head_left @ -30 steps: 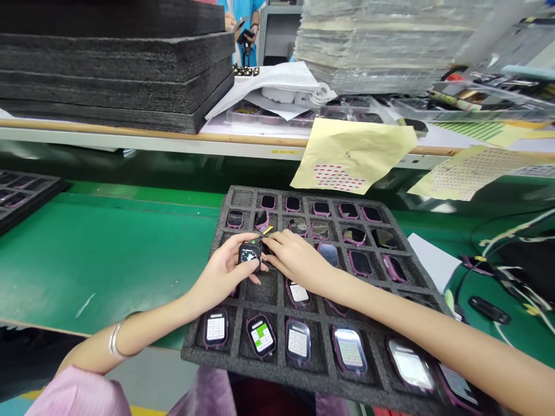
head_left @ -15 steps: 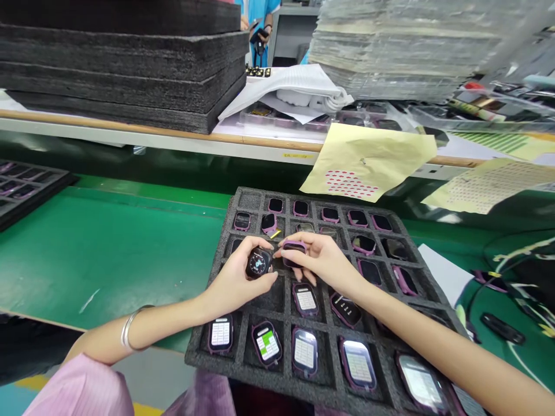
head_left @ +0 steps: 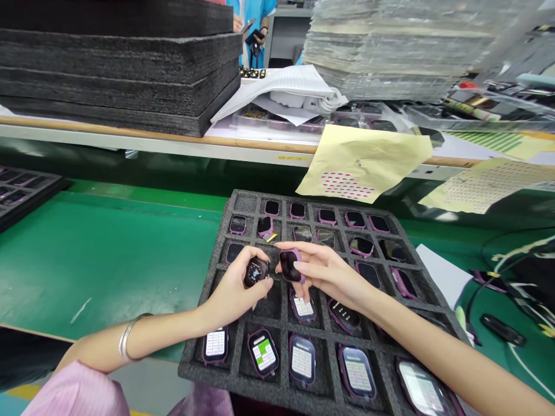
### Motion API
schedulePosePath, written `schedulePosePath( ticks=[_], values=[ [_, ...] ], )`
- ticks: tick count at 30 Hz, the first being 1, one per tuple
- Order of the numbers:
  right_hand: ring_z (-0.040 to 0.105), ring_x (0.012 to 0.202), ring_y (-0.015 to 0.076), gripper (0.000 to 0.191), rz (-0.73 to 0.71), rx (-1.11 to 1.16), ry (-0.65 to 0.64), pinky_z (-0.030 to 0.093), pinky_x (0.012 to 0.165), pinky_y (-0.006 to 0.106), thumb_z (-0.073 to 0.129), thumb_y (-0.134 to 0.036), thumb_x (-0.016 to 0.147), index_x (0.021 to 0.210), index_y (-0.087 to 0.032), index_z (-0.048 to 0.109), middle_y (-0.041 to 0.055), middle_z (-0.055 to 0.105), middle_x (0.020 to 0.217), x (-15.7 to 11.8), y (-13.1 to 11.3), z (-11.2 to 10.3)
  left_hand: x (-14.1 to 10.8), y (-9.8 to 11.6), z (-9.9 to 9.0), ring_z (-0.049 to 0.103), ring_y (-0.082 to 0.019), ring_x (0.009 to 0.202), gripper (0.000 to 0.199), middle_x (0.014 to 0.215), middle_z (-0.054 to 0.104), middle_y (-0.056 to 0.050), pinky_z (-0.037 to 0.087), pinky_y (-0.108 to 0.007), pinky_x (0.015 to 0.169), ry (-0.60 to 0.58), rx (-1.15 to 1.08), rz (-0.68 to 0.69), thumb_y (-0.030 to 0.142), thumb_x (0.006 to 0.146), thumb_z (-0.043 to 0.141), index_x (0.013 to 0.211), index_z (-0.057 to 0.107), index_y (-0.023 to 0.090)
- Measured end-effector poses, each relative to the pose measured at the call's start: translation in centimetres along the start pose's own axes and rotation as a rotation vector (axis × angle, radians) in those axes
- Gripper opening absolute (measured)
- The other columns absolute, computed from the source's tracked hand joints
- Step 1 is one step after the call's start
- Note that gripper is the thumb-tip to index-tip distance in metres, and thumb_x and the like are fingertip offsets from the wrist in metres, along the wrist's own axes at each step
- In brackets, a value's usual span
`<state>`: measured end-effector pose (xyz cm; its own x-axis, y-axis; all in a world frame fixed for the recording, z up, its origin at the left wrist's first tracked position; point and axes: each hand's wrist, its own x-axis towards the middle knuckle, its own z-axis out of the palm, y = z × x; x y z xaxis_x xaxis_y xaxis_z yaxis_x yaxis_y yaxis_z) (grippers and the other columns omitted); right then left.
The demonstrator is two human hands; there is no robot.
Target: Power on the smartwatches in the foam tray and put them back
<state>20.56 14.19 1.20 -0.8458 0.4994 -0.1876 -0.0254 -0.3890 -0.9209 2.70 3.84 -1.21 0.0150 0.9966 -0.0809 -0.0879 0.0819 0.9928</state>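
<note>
Both my hands are over a dark grey foam tray (head_left: 236,378) divided into square compartments. My left hand (head_left: 238,289) is closed around a black smartwatch (head_left: 256,271) whose lit screen shows a watch face. Close beside it, my right hand (head_left: 323,268) grips a purple-framed smartwatch (head_left: 288,266) with a dark screen, tilted between thumb and fingers. Several purple watches lie in the compartments around them. Some, like the watch with a white and green screen (head_left: 263,352), are lit; those in the far rows, such as the dark watch (head_left: 272,208), are dark.
Behind the tray runs a shelf edge (head_left: 173,141) with yellow paper sheets (head_left: 364,162) hanging from it. Black foam trays (head_left: 121,63) are stacked on the shelf, left. Another tray (head_left: 26,190) lies on the green table, far left. Cables (head_left: 498,263) are at right. A person in blue stands behind.
My right hand has turned the purple watch from nearly flat to more upright, its dark screen now facing me. My left hand still holds the black watch. The view has shifted slightly.
</note>
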Motion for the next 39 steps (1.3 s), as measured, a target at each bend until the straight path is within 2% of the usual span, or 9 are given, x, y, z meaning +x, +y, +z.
schedulePosePath(
  ticks=[4, 9, 13, 15, 19, 24, 30, 39],
  values=[
    [0.067, 0.059, 0.0141, 0.039, 0.006, 0.105, -0.058, 0.055, 0.048, 0.021, 0.067, -0.020, 0.085, 0.123, -0.017, 0.060, 0.0125, 0.070, 0.100, 0.0, 0.2, -0.4, -0.2, -0.1, -0.1, 0.039, -0.004, 0.042, 0.022, 0.065, 0.045, 0.009, 0.031, -0.017, 0.042, -0.020, 0.040, -0.015, 0.014, 0.082, 0.052, 0.099, 0.040, 0.021],
    [0.065, 0.053, 0.0120, 0.034, -0.001, 0.126, -0.107, 0.056, 0.050, 0.022, 0.068, -0.019, 0.084, 0.118, -0.015, 0.065, 0.0117, 0.071, 0.095, -0.2, 0.2, 0.0, -0.7, 0.2, -0.3, 0.043, -0.005, 0.054, 0.025, 0.072, 0.045, 0.007, 0.038, -0.018, 0.052, -0.086, 0.125, 0.028, 0.005, 0.075, 0.052, 0.092, 0.043, 0.020],
    [0.066, 0.053, 0.0129, 0.037, -0.012, 0.120, -0.138, 0.056, 0.049, 0.022, 0.069, -0.021, 0.084, 0.121, -0.016, 0.064, 0.0115, 0.071, 0.095, -0.4, 0.3, 0.2, -0.7, 0.4, -0.4, 0.038, -0.003, 0.043, 0.022, 0.074, 0.045, 0.007, 0.031, -0.017, 0.041, -0.099, 0.070, -0.009, 0.010, 0.079, 0.051, 0.094, 0.041, 0.022],
    [0.066, 0.053, 0.0127, 0.037, -0.009, 0.117, -0.124, 0.055, 0.048, 0.022, 0.068, -0.020, 0.085, 0.121, -0.016, 0.064, 0.0111, 0.070, 0.095, -0.5, 0.3, 0.1, -0.7, 0.4, -0.4, 0.035, -0.001, 0.040, 0.022, 0.076, 0.045, 0.007, 0.028, -0.017, 0.038, -0.098, 0.059, -0.027, 0.011, 0.080, 0.052, 0.096, 0.041, 0.022],
    [0.066, 0.051, 0.0126, 0.034, -0.016, 0.106, -0.098, 0.055, 0.048, 0.022, 0.067, -0.018, 0.085, 0.118, -0.015, 0.065, 0.0112, 0.070, 0.095, -0.5, 0.3, 0.1, -0.6, 0.3, -0.5, 0.038, -0.002, 0.044, 0.025, 0.075, 0.046, 0.007, 0.030, -0.016, 0.042, -0.078, 0.118, -0.006, 0.006, 0.076, 0.052, 0.094, 0.043, 0.021],
    [0.064, 0.049, 0.0124, 0.036, -0.041, 0.095, -0.103, 0.053, 0.045, 0.021, 0.069, -0.020, 0.083, 0.118, -0.015, 0.066, 0.0101, 0.071, 0.091, -0.6, 0.1, 0.4, -0.8, 0.3, -0.6, 0.035, -0.002, 0.039, 0.024, 0.070, 0.045, 0.008, 0.027, -0.017, 0.039, -0.099, 0.084, -0.018, 0.010, 0.080, 0.050, 0.099, 0.041, 0.022],
    [0.064, 0.048, 0.0126, 0.038, -0.028, 0.064, -0.065, 0.053, 0.045, 0.023, 0.071, -0.023, 0.081, 0.118, -0.015, 0.065, 0.0098, 0.071, 0.091, -0.7, 0.0, 0.7, -0.8, 0.7, -0.6, 0.037, -0.003, 0.049, 0.025, 0.083, 0.050, 0.004, 0.031, -0.018, 0.047, -0.056, 0.139, 0.046, 0.007, 0.077, 0.052, 0.096, 0.044, 0.021],
    [0.063, 0.047, 0.0116, 0.040, -0.018, 0.054, -0.048, 0.052, 0.044, 0.022, 0.072, -0.024, 0.081, 0.119, -0.015, 0.065, 0.0097, 0.071, 0.090, -0.8, 0.0, 0.8, -0.8, 0.7, -0.6, 0.035, -0.003, 0.047, 0.025, 0.078, 0.048, 0.005, 0.030, -0.018, 0.047, -0.057, 0.119, 0.051, 0.006, 0.077, 0.051, 0.096, 0.044, 0.021]
  ],
)
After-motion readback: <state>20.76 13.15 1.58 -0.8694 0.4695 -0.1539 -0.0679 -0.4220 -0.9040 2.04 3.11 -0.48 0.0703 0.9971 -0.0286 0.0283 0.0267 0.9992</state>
